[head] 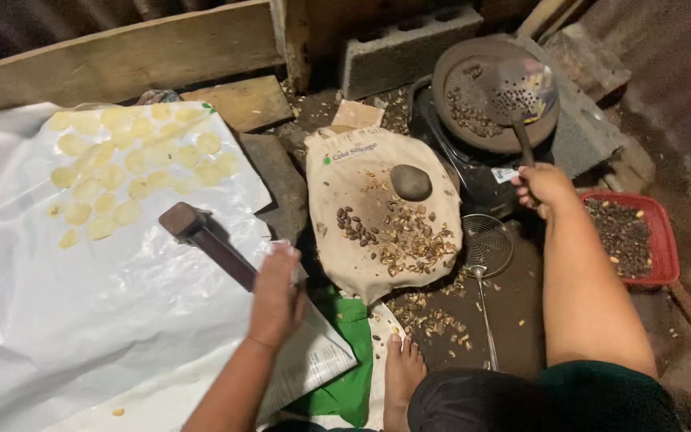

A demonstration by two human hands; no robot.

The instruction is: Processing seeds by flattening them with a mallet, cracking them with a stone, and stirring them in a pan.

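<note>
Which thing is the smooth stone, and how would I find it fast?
Look at the middle of the floor for the beige cloth sack lying flat. On its upper part sits the stone, just above a pile of brown seeds and broken shells. It is the only big, round, dark grey lump there; everything beside it is tiny.

Hidden from me: mallet (201, 237) handle end inside left hand (275, 300); skimmer (523, 90) handle end inside right hand (545, 186); white sheet (57, 320) cut off at left edge; pan (473, 120) contents too small to identify.

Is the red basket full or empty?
Partly filled: the red basket holds a shallow layer of dark seeds across its bottom, rim well above them.
</note>
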